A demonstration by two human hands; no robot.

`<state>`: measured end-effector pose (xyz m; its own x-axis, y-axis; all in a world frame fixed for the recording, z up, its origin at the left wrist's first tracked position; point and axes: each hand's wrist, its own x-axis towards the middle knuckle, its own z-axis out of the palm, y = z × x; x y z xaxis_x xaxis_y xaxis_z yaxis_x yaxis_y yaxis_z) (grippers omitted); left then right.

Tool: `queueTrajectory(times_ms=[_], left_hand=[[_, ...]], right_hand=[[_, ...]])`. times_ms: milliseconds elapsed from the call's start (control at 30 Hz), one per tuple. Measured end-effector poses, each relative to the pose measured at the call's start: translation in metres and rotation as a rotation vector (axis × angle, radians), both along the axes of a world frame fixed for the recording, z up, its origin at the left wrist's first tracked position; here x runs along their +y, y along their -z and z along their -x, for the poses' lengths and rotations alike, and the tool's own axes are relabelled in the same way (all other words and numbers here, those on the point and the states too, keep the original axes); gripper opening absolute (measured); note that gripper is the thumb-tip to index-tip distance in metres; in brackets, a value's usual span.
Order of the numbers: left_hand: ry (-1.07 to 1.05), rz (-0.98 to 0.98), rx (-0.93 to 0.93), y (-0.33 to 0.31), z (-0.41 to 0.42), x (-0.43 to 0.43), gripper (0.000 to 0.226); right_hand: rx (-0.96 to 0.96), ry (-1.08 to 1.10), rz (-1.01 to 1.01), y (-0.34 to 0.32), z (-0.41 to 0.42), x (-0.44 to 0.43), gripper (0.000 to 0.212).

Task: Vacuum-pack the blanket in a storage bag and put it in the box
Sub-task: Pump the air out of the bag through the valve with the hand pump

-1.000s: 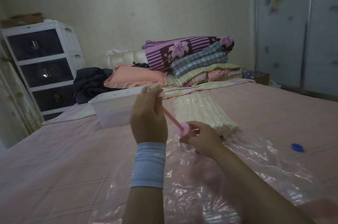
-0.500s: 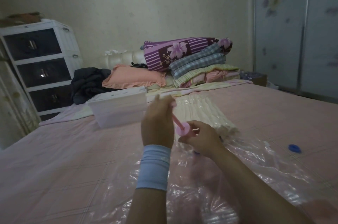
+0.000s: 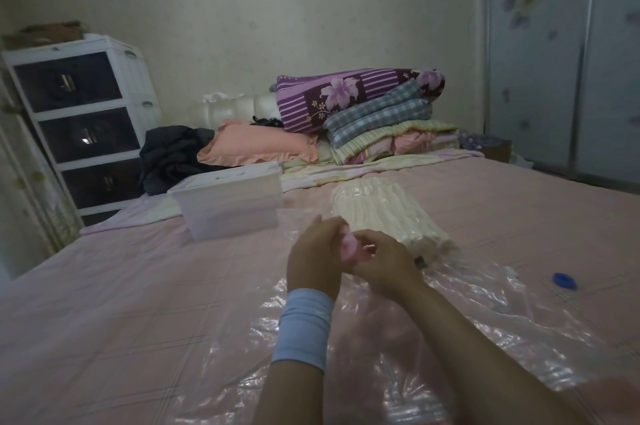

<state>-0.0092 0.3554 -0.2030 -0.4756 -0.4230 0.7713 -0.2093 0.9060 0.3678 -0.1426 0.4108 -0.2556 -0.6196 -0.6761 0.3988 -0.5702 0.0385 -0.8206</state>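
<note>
A cream folded blanket (image 3: 388, 213) lies inside the far end of a clear plastic storage bag (image 3: 467, 313) spread on the pink bed (image 3: 138, 303). A pink hand pump (image 3: 349, 244) stands on the bag between my hands. My left hand (image 3: 313, 258), with a light blue wristband, grips the pump's upper part, pushed down close to its base. My right hand (image 3: 384, 260) holds the pump's base against the bag. A translucent white box (image 3: 230, 206) sits on the bed to the left of the blanket.
A blue valve cap (image 3: 564, 280) lies on the bed at the right. Pillows and folded quilts (image 3: 363, 112) are stacked at the head of the bed, with dark clothes (image 3: 173, 154) beside them. A white drawer unit (image 3: 83, 119) stands at left, a wardrobe (image 3: 561, 60) at right.
My left hand has pushed the pump's pink rod down, from raised near the box's top to close against my right hand. The rod is hidden now.
</note>
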Motion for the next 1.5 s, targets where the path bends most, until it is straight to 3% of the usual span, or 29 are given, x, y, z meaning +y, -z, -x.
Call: queueTrajectory(times_ms=[133,233,333,467,533,600,767,900,1000,1133,1200,1500], left_hand=[[-0.081,0.238,0.384,-0.039,-0.018,0.002,0.016],[-0.120,0.305,0.540,-0.054,-0.023,0.001,0.016],[-0.106,0.244,0.504,-0.038,-0.010,-0.002,0.018],[0.019,-0.033,0.065,0.009,0.008,-0.003,0.016],[0.022,-0.125,-0.063,0.014,0.010,-0.002,0.012],[-0.005,-0.066,-0.003,0.004,0.007,0.000,0.012],[-0.067,0.215,0.365,-0.046,-0.015,0.001,0.017],[-0.145,0.275,0.567,-0.058,-0.020,0.005,0.015],[-0.117,0.172,0.500,-0.033,-0.004,0.003,0.019],[0.018,-0.090,0.065,0.006,0.010,0.004,0.016],[0.023,-0.153,-0.016,0.010,0.009,0.003,0.013],[-0.132,0.271,0.498,-0.063,-0.023,0.007,0.016]], right_hand=[[-0.043,0.003,-0.009,-0.001,0.004,-0.001,0.058],[-0.061,-0.012,-0.013,-0.001,0.003,-0.001,0.058],[-0.063,-0.019,0.003,0.000,0.003,-0.001,0.058],[-0.051,-0.020,0.017,-0.002,0.001,0.003,0.060],[-0.028,-0.017,0.010,-0.002,-0.001,0.003,0.066],[-0.028,-0.015,0.001,-0.002,-0.002,0.003,0.064],[-0.078,-0.020,-0.015,-0.004,0.003,0.004,0.055],[-0.084,-0.036,-0.021,-0.003,0.001,0.004,0.056],[-0.079,-0.018,-0.013,-0.002,0.001,0.003,0.057],[-0.053,-0.016,0.001,-0.005,-0.001,0.006,0.056],[-0.038,-0.018,0.005,-0.004,-0.004,0.007,0.060],[-0.085,-0.026,-0.024,-0.004,0.001,0.005,0.056]])
